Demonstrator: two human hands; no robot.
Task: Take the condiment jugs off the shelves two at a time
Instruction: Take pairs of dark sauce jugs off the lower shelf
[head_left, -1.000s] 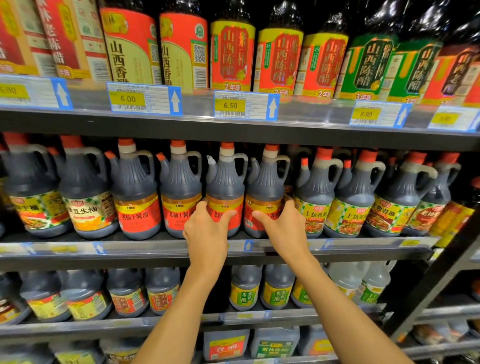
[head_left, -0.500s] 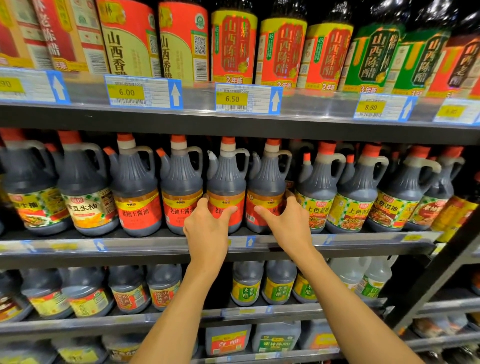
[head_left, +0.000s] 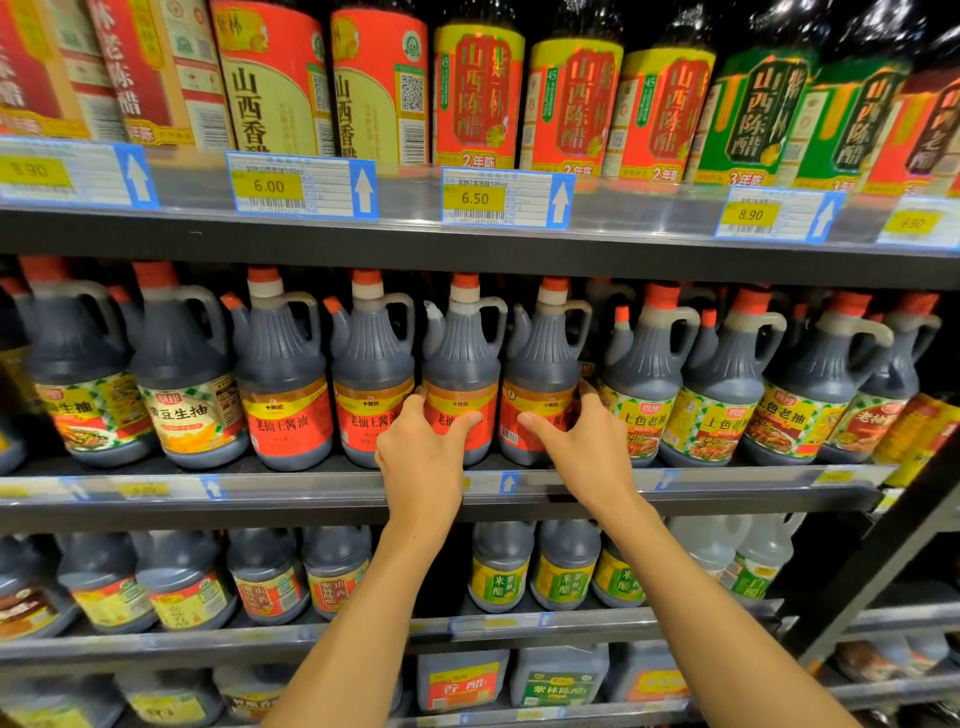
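Two dark soy-sauce jugs with red labels and orange caps stand side by side on the middle shelf (head_left: 311, 486). My left hand (head_left: 423, 449) grips the lower body of the left jug (head_left: 460, 353), thumb on its label front and fingers round its left side. My right hand (head_left: 584, 449) grips the right jug (head_left: 545, 358) the same way, thumb on the label and fingers round its right side. Both jugs stand upright on the shelf, among a row of like jugs.
More red-label jugs (head_left: 280, 374) stand to the left and green-label jugs (head_left: 641, 374) to the right, packed close. A shelf of tall vinegar bottles (head_left: 478, 88) hangs just above the caps. Lower shelves hold smaller jugs (head_left: 501, 569). A dark upright post (head_left: 883, 545) slants at right.
Both hands stay on the same two jugs with little shift. The view has moved slightly closer and downward.
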